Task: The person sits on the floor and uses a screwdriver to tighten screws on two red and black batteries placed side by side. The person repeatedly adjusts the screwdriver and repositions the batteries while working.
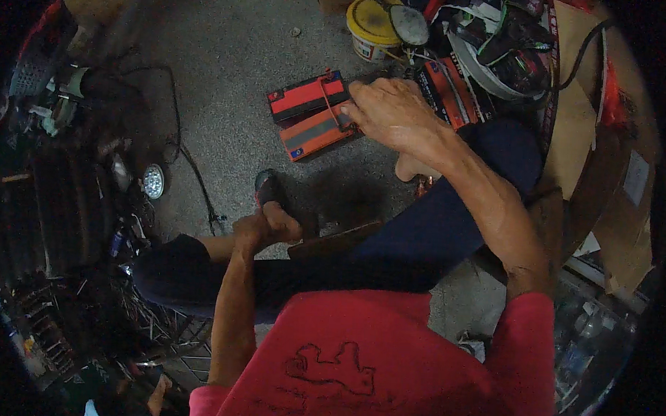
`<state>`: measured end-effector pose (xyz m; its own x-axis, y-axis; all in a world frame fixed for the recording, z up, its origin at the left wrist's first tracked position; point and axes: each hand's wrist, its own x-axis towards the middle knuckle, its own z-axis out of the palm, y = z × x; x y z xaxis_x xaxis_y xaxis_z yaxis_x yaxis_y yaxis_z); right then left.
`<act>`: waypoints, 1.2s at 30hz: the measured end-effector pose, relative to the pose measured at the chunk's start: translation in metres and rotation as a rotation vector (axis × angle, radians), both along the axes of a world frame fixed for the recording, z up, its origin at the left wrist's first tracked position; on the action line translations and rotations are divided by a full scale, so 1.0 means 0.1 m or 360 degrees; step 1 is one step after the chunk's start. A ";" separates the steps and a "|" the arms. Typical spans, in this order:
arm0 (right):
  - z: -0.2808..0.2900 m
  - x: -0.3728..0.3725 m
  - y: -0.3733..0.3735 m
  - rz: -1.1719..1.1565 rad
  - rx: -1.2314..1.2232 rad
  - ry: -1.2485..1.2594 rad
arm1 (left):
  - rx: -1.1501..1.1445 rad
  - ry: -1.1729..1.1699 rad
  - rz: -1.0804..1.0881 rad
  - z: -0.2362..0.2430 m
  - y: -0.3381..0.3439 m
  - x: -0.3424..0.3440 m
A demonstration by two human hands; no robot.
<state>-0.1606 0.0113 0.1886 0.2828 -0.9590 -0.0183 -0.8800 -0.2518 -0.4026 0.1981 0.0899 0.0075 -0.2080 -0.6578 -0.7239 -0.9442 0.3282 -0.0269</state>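
Two block-shaped batteries lie side by side on the floor ahead of me: a red and black battery and, nearer, an orange battery with a grey stripe. A thin red wire loops across their right ends. My right hand is closed over the orange battery's right end, thumb and forefinger drawn together beside the wire; what they pinch is hidden. My left hand lies at my ankle, beside my bare heel and a dark slip-on shoe. Its fingers are hidden.
A yellow-lidded bucket stands beyond the batteries. To the right are another orange and black battery, a cluttered white basin and cardboard. On the left, a black cable trails near a round lamp and dark clutter.
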 end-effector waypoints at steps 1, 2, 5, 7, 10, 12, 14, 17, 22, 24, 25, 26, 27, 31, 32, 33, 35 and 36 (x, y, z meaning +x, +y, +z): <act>0.01 0.02 -0.02 0.0009 0.0023 -0.0017 | -0.0122 0.0051 -0.0034 -0.01 0.01 0.03; 0.01 0.05 -0.03 0.0019 0.0019 0.0007 | -0.0245 0.0103 -0.0070 -0.02 0.00 0.06; -0.03 0.05 -0.05 0.0031 0.0003 0.0062 | -0.0289 0.0166 -0.0023 0.13 -0.15 -0.24; 0.02 0.04 0.00 0.0031 -0.0043 0.0023 | -0.0238 0.0227 -0.0059 0.17 -0.15 -0.35; -0.03 0.02 0.07 0.0051 -0.0297 -0.0075 | -0.0108 0.0223 -0.0074 0.18 -0.04 -0.59; 0.01 0.04 0.08 -0.0021 -0.0143 0.0012 | -0.0056 0.0212 -0.0056 0.14 0.01 -0.71; 0.06 0.08 0.07 -0.0114 0.0010 0.0097 | -0.0062 0.0223 -0.0023 0.10 -0.02 -0.79; 0.09 0.10 0.06 -0.0256 0.0165 0.0202 | -0.0012 0.0222 -0.0126 0.09 -0.08 -0.82; 0.04 0.06 0.12 -0.0223 0.0080 0.0174 | -0.0356 0.0293 -0.0064 -0.06 -0.02 -0.96; 0.13 0.10 0.06 -0.0271 0.0295 0.0127 | -0.0792 0.0350 0.0037 -0.45 0.08 -0.94; 0.16 0.13 0.02 -0.0284 0.0397 0.0096 | -0.0992 0.0371 0.0120 -0.62 0.12 -0.92; 0.16 0.16 0.01 -0.0249 0.0344 0.0062 | -0.1156 0.0375 0.0250 -0.77 0.13 -0.90; 0.14 0.12 0.03 -0.0254 0.0292 0.0055 | -0.1091 0.0522 0.0301 -0.71 0.05 -1.01; 0.05 0.01 0.09 -0.0300 0.0164 0.0036 | -0.0338 0.1309 0.0544 0.13 -0.35 -1.54; 0.07 0.03 0.09 -0.0254 0.0126 0.0015 | -0.0268 0.1493 0.0782 0.08 -0.37 -1.60; 0.07 0.03 0.08 -0.0208 0.0087 -0.0004 | -0.0199 0.1679 0.1020 0.02 -0.40 -1.67; 0.07 0.05 0.06 -0.0181 0.0058 -0.0013 | -0.0167 0.2000 0.1427 -0.03 -0.46 -1.87; 0.07 0.03 0.06 -0.0207 0.0070 0.0006 | -0.0132 0.2172 0.1624 0.00 -0.50 -1.99</act>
